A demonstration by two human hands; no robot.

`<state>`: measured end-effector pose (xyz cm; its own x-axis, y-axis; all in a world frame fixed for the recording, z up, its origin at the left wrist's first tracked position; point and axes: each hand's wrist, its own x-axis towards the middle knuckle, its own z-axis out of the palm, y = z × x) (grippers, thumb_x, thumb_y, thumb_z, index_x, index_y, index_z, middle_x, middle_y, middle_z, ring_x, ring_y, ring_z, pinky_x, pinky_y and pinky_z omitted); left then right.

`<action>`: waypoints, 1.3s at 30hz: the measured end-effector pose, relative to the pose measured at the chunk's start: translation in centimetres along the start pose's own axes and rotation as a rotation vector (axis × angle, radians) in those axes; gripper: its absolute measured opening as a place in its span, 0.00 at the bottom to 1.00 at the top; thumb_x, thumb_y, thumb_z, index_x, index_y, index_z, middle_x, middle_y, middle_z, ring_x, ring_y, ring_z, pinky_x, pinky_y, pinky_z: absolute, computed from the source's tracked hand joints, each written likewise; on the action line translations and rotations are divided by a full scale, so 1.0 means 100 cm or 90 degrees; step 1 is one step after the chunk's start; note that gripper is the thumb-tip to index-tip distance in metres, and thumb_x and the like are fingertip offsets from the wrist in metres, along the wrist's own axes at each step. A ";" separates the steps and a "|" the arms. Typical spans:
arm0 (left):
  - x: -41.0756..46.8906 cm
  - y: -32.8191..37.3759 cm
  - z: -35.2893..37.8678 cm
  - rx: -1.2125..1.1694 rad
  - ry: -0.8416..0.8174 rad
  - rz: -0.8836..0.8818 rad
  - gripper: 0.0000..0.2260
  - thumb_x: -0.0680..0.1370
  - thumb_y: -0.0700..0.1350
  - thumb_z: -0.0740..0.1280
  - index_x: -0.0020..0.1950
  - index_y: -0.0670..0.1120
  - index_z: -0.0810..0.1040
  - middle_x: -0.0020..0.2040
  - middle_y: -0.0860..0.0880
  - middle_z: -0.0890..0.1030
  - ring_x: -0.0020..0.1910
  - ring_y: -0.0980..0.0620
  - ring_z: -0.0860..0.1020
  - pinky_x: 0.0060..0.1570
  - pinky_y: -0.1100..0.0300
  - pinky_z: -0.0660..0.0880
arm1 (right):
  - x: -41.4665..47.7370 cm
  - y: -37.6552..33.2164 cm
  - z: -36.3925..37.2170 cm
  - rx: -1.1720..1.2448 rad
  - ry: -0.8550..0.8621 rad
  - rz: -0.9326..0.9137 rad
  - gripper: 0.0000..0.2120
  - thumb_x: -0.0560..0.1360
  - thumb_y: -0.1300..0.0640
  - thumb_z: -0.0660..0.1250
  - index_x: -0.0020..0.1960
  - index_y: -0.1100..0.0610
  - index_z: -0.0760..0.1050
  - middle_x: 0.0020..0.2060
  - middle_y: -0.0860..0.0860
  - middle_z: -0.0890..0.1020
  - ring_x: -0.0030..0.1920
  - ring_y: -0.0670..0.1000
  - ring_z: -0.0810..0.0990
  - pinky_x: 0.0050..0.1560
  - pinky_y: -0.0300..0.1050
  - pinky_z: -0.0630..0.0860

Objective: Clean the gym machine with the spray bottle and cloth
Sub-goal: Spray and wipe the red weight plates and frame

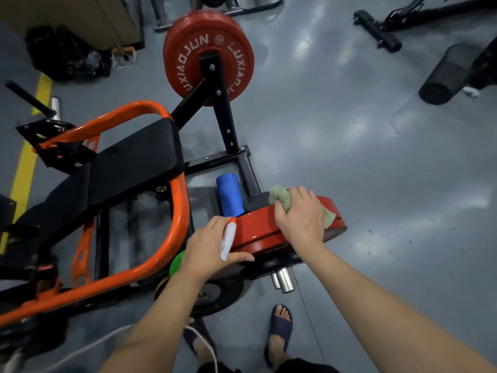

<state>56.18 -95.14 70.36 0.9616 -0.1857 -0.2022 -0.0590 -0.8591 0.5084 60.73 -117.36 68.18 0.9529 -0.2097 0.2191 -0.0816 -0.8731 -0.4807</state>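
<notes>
The gym machine has an orange tube frame [177, 211], black pads [134, 162] and red weight plates. My right hand [301, 214] grips a pale green cloth [281, 196] and presses it onto the top of the near red plate [258, 232]. My left hand [212, 246] holds the spray bottle's white head [228, 240], whose orange nozzle tip points toward that plate. The bottle's body is hidden under my hand; a green patch [176, 263] shows below my wrist.
A second red plate [208, 53] stands on the black upright beyond. A blue roll [228, 193] lies inside the base frame. Chrome sleeve ends [282, 279] stick out near my sandalled feet [279, 329]. Black mesh bin [446, 74] lies at far right on the grey floor.
</notes>
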 end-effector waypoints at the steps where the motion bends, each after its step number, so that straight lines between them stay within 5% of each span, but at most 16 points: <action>1: -0.003 -0.009 0.000 -0.038 -0.005 -0.017 0.41 0.59 0.77 0.74 0.62 0.54 0.73 0.53 0.61 0.75 0.51 0.54 0.78 0.50 0.53 0.76 | -0.004 -0.006 0.002 -0.030 0.009 -0.009 0.12 0.73 0.48 0.61 0.42 0.57 0.75 0.38 0.54 0.77 0.42 0.59 0.75 0.44 0.55 0.71; 6: -0.002 -0.062 -0.006 -0.243 -0.090 -0.120 0.26 0.61 0.60 0.83 0.48 0.53 0.73 0.43 0.65 0.78 0.41 0.64 0.75 0.41 0.68 0.71 | -0.021 -0.042 0.013 -0.091 0.021 -0.080 0.13 0.73 0.47 0.64 0.45 0.57 0.75 0.42 0.56 0.77 0.45 0.62 0.75 0.49 0.57 0.72; 11: 0.000 -0.099 -0.013 -0.205 -0.180 -0.109 0.26 0.66 0.65 0.79 0.51 0.52 0.72 0.47 0.50 0.76 0.45 0.55 0.75 0.49 0.58 0.74 | -0.042 -0.079 0.034 -0.128 -0.071 -0.137 0.13 0.69 0.47 0.68 0.47 0.56 0.76 0.47 0.57 0.79 0.47 0.61 0.76 0.59 0.58 0.72; 15: -0.027 -0.110 -0.028 -0.189 -0.038 -0.202 0.17 0.71 0.50 0.72 0.58 0.52 0.72 0.47 0.46 0.80 0.47 0.45 0.79 0.51 0.46 0.76 | -0.065 -0.118 0.060 -0.149 -0.155 -0.131 0.14 0.67 0.49 0.73 0.48 0.55 0.78 0.48 0.56 0.79 0.52 0.60 0.76 0.68 0.62 0.67; 19: -0.044 -0.094 -0.047 -0.083 0.109 -0.228 0.13 0.76 0.35 0.67 0.58 0.45 0.72 0.46 0.45 0.80 0.42 0.42 0.79 0.38 0.53 0.71 | -0.087 -0.153 0.085 -0.144 -0.284 -0.139 0.10 0.73 0.53 0.69 0.52 0.55 0.79 0.49 0.54 0.79 0.57 0.60 0.76 0.78 0.65 0.51; 22: -0.044 -0.083 -0.064 -0.069 0.106 -0.186 0.13 0.76 0.34 0.67 0.58 0.45 0.73 0.46 0.47 0.81 0.42 0.44 0.79 0.40 0.52 0.72 | -0.094 -0.150 0.080 -0.139 -0.344 -0.243 0.12 0.76 0.56 0.64 0.56 0.58 0.79 0.53 0.57 0.81 0.62 0.63 0.75 0.79 0.63 0.38; 24: -0.038 -0.075 -0.073 -0.071 0.098 -0.159 0.11 0.75 0.36 0.67 0.54 0.46 0.73 0.43 0.49 0.79 0.39 0.47 0.77 0.38 0.53 0.71 | -0.081 -0.124 0.060 -0.077 -0.261 -0.275 0.16 0.73 0.53 0.64 0.56 0.58 0.80 0.51 0.54 0.82 0.60 0.60 0.77 0.80 0.62 0.40; 26: -0.030 -0.063 -0.074 -0.080 0.080 -0.134 0.08 0.75 0.38 0.67 0.51 0.46 0.72 0.42 0.50 0.79 0.39 0.48 0.76 0.39 0.53 0.71 | -0.051 -0.079 0.037 -0.035 -0.137 -0.177 0.18 0.70 0.48 0.62 0.54 0.55 0.81 0.51 0.51 0.83 0.57 0.57 0.79 0.78 0.64 0.50; 28: -0.020 -0.044 -0.068 -0.099 0.058 -0.107 0.10 0.75 0.37 0.67 0.53 0.47 0.73 0.42 0.52 0.79 0.38 0.52 0.76 0.39 0.55 0.70 | -0.014 -0.021 0.010 0.021 -0.044 0.088 0.17 0.71 0.48 0.59 0.52 0.54 0.82 0.49 0.53 0.85 0.55 0.59 0.81 0.75 0.61 0.59; 31: -0.006 -0.008 -0.055 -0.150 0.033 -0.053 0.09 0.74 0.37 0.66 0.53 0.46 0.75 0.41 0.54 0.78 0.36 0.60 0.74 0.39 0.58 0.67 | 0.023 0.055 -0.027 0.165 -0.081 0.504 0.21 0.77 0.49 0.57 0.60 0.57 0.81 0.59 0.61 0.83 0.61 0.65 0.78 0.68 0.56 0.70; 33: 0.001 0.013 -0.049 -0.176 -0.003 -0.033 0.09 0.74 0.36 0.66 0.52 0.46 0.75 0.41 0.55 0.78 0.36 0.63 0.75 0.39 0.59 0.68 | 0.019 0.071 -0.034 0.179 -0.109 0.557 0.21 0.79 0.51 0.56 0.62 0.60 0.80 0.60 0.64 0.81 0.62 0.66 0.78 0.63 0.56 0.73; 36: 0.011 0.028 -0.041 -0.199 -0.027 -0.027 0.10 0.73 0.39 0.67 0.52 0.50 0.77 0.47 0.53 0.82 0.45 0.55 0.79 0.46 0.54 0.75 | -0.018 0.047 -0.024 0.185 -0.065 0.391 0.19 0.75 0.51 0.58 0.62 0.54 0.79 0.58 0.58 0.82 0.62 0.62 0.78 0.62 0.55 0.75; 39: 0.020 0.033 -0.042 -0.180 -0.029 -0.031 0.13 0.71 0.44 0.65 0.54 0.52 0.78 0.51 0.53 0.83 0.50 0.50 0.80 0.53 0.50 0.77 | -0.058 0.014 -0.016 0.214 -0.117 0.016 0.26 0.70 0.54 0.60 0.67 0.54 0.79 0.69 0.50 0.78 0.73 0.53 0.71 0.76 0.49 0.64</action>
<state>59.07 -96.37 75.18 0.9478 -0.1749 -0.2665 0.0701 -0.7013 0.7095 54.65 -118.05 67.58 0.9908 -0.1202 0.0616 -0.0350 -0.6692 -0.7422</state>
